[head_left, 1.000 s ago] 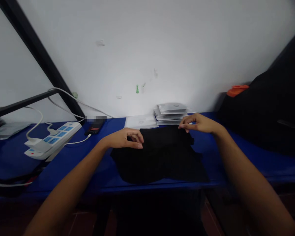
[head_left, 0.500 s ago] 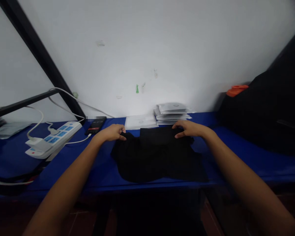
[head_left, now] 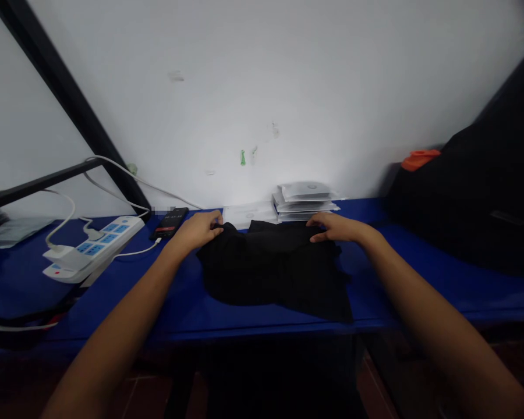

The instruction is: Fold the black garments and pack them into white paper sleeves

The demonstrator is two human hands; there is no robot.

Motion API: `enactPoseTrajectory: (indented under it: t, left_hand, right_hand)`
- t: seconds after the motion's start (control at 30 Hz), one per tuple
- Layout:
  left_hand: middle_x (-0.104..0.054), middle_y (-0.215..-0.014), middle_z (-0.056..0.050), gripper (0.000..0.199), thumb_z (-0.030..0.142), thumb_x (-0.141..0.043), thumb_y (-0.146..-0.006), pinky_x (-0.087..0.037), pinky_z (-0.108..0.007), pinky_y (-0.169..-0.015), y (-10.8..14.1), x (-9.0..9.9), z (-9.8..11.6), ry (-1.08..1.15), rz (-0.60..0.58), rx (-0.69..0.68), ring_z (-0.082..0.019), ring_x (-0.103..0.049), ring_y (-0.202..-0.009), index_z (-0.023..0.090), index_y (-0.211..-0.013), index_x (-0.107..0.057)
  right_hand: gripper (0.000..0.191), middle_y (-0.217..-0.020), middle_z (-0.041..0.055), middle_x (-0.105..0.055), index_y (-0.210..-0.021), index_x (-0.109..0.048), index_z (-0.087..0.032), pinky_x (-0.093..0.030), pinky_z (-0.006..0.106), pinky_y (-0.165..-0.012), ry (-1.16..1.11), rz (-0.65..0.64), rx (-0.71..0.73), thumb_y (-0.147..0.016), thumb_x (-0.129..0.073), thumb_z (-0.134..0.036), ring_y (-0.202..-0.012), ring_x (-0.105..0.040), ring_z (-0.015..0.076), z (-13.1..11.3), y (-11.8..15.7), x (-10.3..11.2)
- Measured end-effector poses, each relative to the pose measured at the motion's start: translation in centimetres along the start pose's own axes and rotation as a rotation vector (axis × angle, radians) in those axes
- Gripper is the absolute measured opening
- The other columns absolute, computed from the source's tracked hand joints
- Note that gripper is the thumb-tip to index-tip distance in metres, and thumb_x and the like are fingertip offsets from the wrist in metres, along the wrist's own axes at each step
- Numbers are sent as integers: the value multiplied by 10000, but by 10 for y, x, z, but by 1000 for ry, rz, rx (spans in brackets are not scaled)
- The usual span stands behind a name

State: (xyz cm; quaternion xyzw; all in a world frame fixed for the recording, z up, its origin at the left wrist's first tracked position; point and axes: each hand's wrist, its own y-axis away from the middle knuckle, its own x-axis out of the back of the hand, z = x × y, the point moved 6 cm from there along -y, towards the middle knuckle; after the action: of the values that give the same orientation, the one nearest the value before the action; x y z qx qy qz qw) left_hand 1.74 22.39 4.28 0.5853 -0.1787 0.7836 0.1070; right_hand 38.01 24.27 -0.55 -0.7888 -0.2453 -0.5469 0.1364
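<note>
A black piece of cloth (head_left: 271, 267), perhaps a garment, lies partly folded on the blue table (head_left: 183, 314). Its exact kind cannot be made out in the dark fabric. My left hand (head_left: 201, 228) pinches the cloth's far left corner between thumb and fingers. At the far right corner my right hand (head_left: 332, 227) grips it the same way, thumb below and fingers above. Between the hands the fabric sags in folds, and its lower right corner points toward the table's front edge.
Behind the cloth stand a stack of white packets (head_left: 305, 201) and one flat white packet (head_left: 250, 214) against the wall. On the left are a phone (head_left: 171, 223) on a cable and a white power strip (head_left: 94, 247). A large black heap (head_left: 467, 203) with an orange piece (head_left: 420, 159) fills the right.
The cloth's near edge has drawn back from the table's front, and its lower right corner has shifted left. My left hand has risen slightly; the right hand has barely moved.
</note>
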Motion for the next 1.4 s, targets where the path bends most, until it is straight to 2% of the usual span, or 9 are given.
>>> enactPoseTrajectory:
  t: [0.23,0.43,0.53,0.8,0.97,1.1,1.23,1.33,1.4]
  left_hand:
    - [-642,-954,-52,116,278,-601,-767,-438,-334,-829,4,9,17,63,93,-98,-212,-586,-898,207,-857,-595]
    - [-707,-979,-39,232,390,-683,-791,-450,-303,-828,22,8,45,462,-412,-202,-191,-625,-917,198,-905,-623]
    - [-731,-957,-51,272,450,-644,-846,-455,-310,-839,25,0,44,569,-558,-145,-197,-651,-924,202,-957,-633]
    - [-689,-953,-43,510,516,-819,-558,-457,-281,-716,16,-24,10,172,-467,70,-231,-638,-878,219,-944,-668]
    - [-652,-794,-14,359,515,-772,-601,-389,-277,-639,18,-21,6,41,-528,77,-212,-585,-742,225,-785,-667]
    - [-553,-644,15,286,486,-672,-706,-341,-273,-584,19,-13,-2,111,-549,67,-171,-506,-616,211,-673,-599]
    - [-608,-749,5,297,456,-678,-697,-407,-266,-609,12,3,-33,321,-367,248,-182,-566,-694,196,-818,-603]
    - [-605,-730,4,411,405,-773,-613,-443,-272,-590,8,12,-65,417,-92,463,-192,-589,-682,184,-891,-566]
    - [-602,-744,2,474,374,-821,-578,-459,-276,-590,6,18,-78,438,175,548,-191,-597,-683,180,-912,-546]
  right_hand:
    - [550,-1274,144,-645,-1271,-605,-177,-494,411,-981,-25,-45,-35,-786,-726,-406,-1141,-618,307,1,-1,-4]
    - [535,-1263,143,-647,-1267,-598,-181,-505,419,-956,19,-44,-31,-791,-724,-391,-1117,-622,306,-1,-1,-3]
    - [547,-1258,138,-650,-1269,-597,-188,-507,408,-951,18,-46,-35,-784,-731,-401,-1112,-627,301,1,-1,-4]
    - [555,-1249,136,-654,-1269,-590,-182,-502,390,-957,21,-48,-38,-785,-719,-421,-1113,-629,292,-1,1,-3]
    - [497,-1161,111,-690,-1132,-632,-207,-511,393,-910,-62,-9,-33,-880,-535,-624,-1047,-647,286,-6,2,2]
    - [532,-1063,78,-710,-958,-645,-241,-494,390,-906,-101,75,12,-959,-310,-654,-1001,-653,274,-6,3,8]
    - [522,-1021,102,-709,-940,-645,-222,-493,394,-872,-74,87,15,-969,-310,-622,-966,-653,281,-3,1,7]
    - [509,-975,112,-704,-937,-642,-203,-496,395,-829,-40,68,15,-971,-331,-604,-908,-655,275,-5,0,6]
    - [516,-960,112,-704,-934,-644,-196,-497,392,-810,-19,61,15,-970,-338,-610,-883,-654,270,-7,-1,5]
